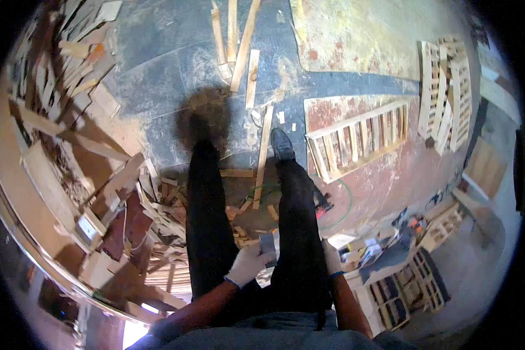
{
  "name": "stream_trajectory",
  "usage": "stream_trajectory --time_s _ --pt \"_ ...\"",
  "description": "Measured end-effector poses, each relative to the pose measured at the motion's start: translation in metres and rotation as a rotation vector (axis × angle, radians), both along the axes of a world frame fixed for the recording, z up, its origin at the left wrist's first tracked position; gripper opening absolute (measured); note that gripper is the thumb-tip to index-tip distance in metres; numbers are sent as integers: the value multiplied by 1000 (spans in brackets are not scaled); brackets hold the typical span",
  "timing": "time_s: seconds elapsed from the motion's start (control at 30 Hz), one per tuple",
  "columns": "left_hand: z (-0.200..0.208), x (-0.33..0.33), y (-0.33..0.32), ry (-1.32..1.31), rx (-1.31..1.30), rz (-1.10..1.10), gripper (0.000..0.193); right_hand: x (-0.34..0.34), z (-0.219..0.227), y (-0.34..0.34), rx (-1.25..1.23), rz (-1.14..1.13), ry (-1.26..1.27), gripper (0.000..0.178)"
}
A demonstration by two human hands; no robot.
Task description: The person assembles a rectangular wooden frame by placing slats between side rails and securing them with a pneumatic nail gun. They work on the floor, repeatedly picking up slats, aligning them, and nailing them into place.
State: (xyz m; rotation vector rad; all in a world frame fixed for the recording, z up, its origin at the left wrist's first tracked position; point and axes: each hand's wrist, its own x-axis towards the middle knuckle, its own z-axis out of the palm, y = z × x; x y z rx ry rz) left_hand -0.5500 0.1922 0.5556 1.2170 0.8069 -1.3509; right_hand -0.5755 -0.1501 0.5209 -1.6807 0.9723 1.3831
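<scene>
My left hand (249, 265), in a white glove, is in front of my lap between my thighs. Its fingers are closed on a small dark grey flat rectangular piece (266, 242), whose kind I cannot make out. My right hand (332, 258), also gloved, hangs beside my right thigh, with its fingers mostly hidden by the leg. A long wooden strip (263, 157) lies on the floor between my legs, close to my right shoe (282, 144).
Scrap wood (151, 216) heaps up on the left, near a long wooden board (70, 137). Ahead lie loose slats (252, 79). To the right are a slatted wooden frame (356, 143), stacked pallets (446, 96) and a cluttered surface (385, 262). A thin green hose (350, 201) curves near my right leg.
</scene>
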Motion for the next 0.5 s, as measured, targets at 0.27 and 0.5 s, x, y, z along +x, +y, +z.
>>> stream_trajectory --time_s 0.27,0.5 --pt "-6 -8 128 27 93 0 33 -202 -17 91 -24 -855 -178 40" --pt "0 -33 145 126 70 -80 39 -226 13 165 -188 -544 -268 35"
